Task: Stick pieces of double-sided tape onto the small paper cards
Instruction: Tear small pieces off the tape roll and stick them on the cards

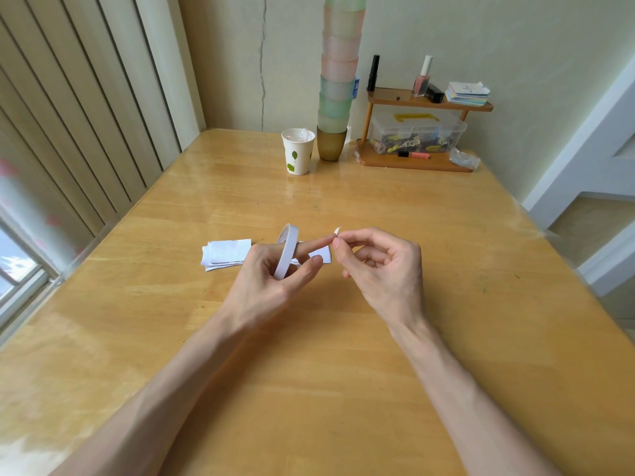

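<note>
Fingers of my left hand (pixel 264 273) curl round a thin white ring-shaped roll of double-sided tape (pixel 288 245), with the index finger through it. My right hand (pixel 385 266) pinches a small white tape piece (pixel 337 231). Just beyond, small white paper cards (pixel 226 252) lie on the yellow wooden table (pixel 309 355).

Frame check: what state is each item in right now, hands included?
tape roll: off the table, ringed on the left hand's index finger, gripped.
tape piece: pinched by the right hand, not yet on a card.
paper cards: lying in a pile on the table.
paper cup: upright, scraps inside.
plastic box: lid shut.
</note>
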`<state>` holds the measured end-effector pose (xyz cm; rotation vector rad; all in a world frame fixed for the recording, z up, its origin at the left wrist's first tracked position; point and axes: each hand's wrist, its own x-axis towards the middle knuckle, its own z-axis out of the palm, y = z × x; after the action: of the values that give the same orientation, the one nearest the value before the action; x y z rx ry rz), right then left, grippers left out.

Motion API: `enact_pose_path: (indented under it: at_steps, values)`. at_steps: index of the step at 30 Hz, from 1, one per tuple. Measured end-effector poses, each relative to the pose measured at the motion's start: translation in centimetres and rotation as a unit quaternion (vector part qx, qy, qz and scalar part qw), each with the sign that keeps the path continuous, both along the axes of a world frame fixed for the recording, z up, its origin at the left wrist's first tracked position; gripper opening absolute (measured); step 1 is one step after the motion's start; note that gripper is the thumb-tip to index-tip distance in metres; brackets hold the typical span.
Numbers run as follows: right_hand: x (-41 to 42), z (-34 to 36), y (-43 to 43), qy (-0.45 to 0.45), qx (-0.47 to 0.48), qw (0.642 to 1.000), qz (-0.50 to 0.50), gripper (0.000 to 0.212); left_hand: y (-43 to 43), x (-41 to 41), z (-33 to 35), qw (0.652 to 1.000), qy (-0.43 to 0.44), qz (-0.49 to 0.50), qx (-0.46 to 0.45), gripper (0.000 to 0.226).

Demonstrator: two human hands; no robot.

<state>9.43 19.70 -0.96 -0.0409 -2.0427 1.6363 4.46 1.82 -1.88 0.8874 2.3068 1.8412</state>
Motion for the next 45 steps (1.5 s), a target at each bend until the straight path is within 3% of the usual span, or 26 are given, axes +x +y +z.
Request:
enact_pose_path:
  at_steps: [30,41,45]
  values:
    - [-0.01,-0.07,0.12,0.010,0.017,1.000,-0.005,0.007,0.09,0.41,0.35,1.000,-0.009,-0.008,0.007,0.030]
    - [-0.05,-0.05,0.14,0.010,0.017,1.000,-0.009,0.006,0.01,0.22,-0.09,0.999,0.034,0.016,-0.014,0.022]
    - [-0.02,0.01,0.17,0.010,0.011,1.000,-0.006,0.009,-0.01,0.41,0.31,0.998,0.050,0.012,-0.018,0.030]
